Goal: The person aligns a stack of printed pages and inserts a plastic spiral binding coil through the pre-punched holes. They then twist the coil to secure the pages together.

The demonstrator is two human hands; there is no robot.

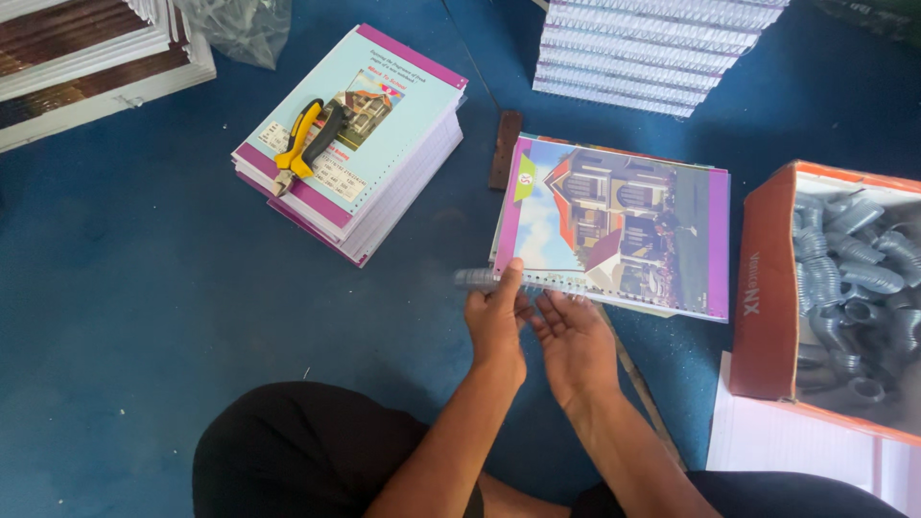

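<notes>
A notebook (pixel 624 216) with a house picture on its cover and a purple border lies on the blue floor in front of me. A silvery wire spiral (pixel 472 279), blurred, sticks out left along its punched near edge. My left hand (pixel 496 321) pinches that spiral at the notebook's near left corner. Just right of it, my right hand (pixel 574 338) lies palm up with fingers apart, its fingertips touching the same edge.
A stack of notebooks (pixel 384 144) with yellow-handled pliers (pixel 302 144) on top lies at the left. An orange box (pixel 763 288) of grey wire spirals stands at the right. Bound stacks (pixel 643 53) sit at the back, a dark wooden strip (pixel 505 149) beside the notebook.
</notes>
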